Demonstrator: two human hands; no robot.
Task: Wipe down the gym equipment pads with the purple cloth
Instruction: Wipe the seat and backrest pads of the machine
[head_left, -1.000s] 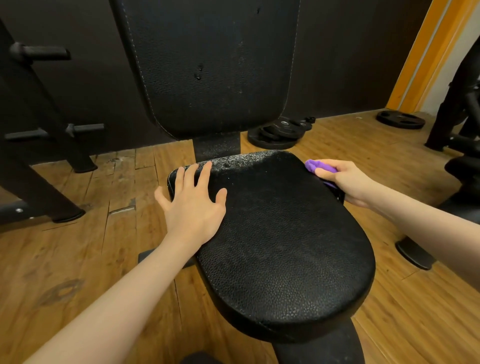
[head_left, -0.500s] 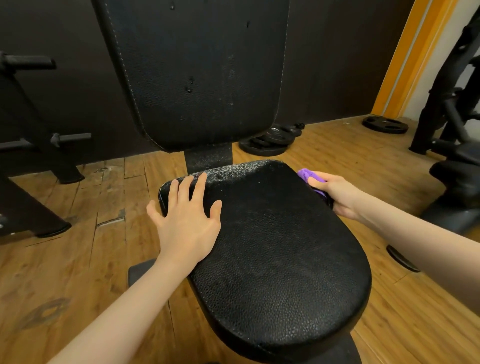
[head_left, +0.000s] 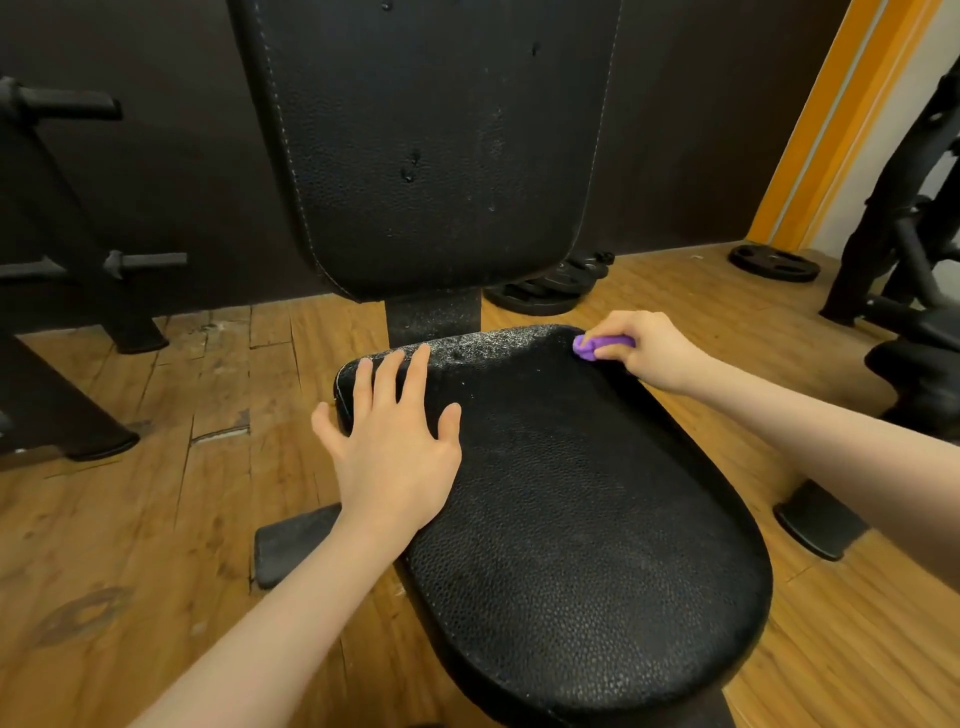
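- Black pebbled leather covers the seat pad (head_left: 582, 519), which fills the middle of the head view; its rounded near edge runs close to the bottom of the frame, and its far edge is dusted with pale specks.
- Left hand (head_left: 387, 441) lies flat on the seat's far left corner, fingers straight and spread, fingertips just short of the far edge and the little finger past the left rim.
- Right hand (head_left: 641, 348) sits at the seat's far right corner, fingers curled round the cloth (head_left: 597, 345), a bunched purple wad whose end pokes out toward the left and touches the pad at the corner.
- Between the two hands the far edge of the seat lies bare, still speckled.
- Back pad (head_left: 436, 145) stands upright just behind the seat, with white stitching along both side edges and a few dark marks on its face; a dark post joins it to the seat.
- Wood floor (head_left: 130, 545) shows on both sides of the seat, wider on the left.
- Weight plates (head_left: 550, 286) lie on the floor behind the seat's right corner, another plate (head_left: 774, 262) farther right by an orange door frame (head_left: 831, 130).
- Dark machine frames stand at the left and right margins, well apart from the seat.
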